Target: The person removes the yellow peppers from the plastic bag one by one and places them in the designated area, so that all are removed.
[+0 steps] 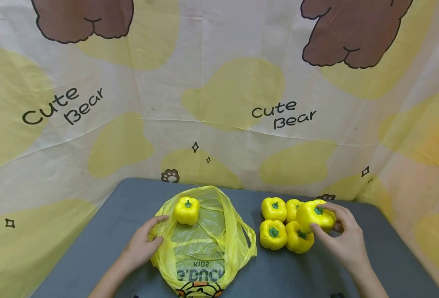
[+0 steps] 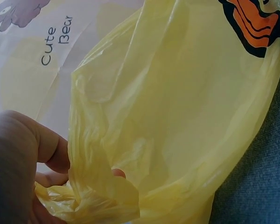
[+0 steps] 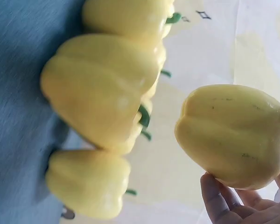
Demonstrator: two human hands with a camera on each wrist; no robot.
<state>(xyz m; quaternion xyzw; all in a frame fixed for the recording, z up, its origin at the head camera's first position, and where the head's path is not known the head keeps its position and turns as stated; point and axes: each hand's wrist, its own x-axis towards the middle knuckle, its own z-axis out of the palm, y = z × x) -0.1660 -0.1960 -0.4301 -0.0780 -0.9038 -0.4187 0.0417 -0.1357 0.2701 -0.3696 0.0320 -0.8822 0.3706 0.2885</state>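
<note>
My right hand (image 1: 344, 231) holds a yellow bell pepper (image 1: 310, 216) with a green stem, raised over a cluster of others. In the right wrist view this held pepper (image 3: 233, 135) is apart from the row on the table, fingers at its side and underneath. A yellow plastic bag (image 1: 238, 244) lies open on the table, duck print towards me. My left hand (image 1: 142, 244) grips its left rim; the left wrist view shows bunched plastic (image 2: 91, 196) between thumb and fingers. Inside the bag, near its far left side, sits one bell pepper (image 1: 186, 210).
Several yellow bell peppers (image 1: 273, 234) stand close together on the grey table (image 1: 137, 203), right of the bag. The bag's handle loop (image 1: 252, 240) sticks out towards them. A printed cloth (image 1: 219, 95) hangs behind the table and along its sides.
</note>
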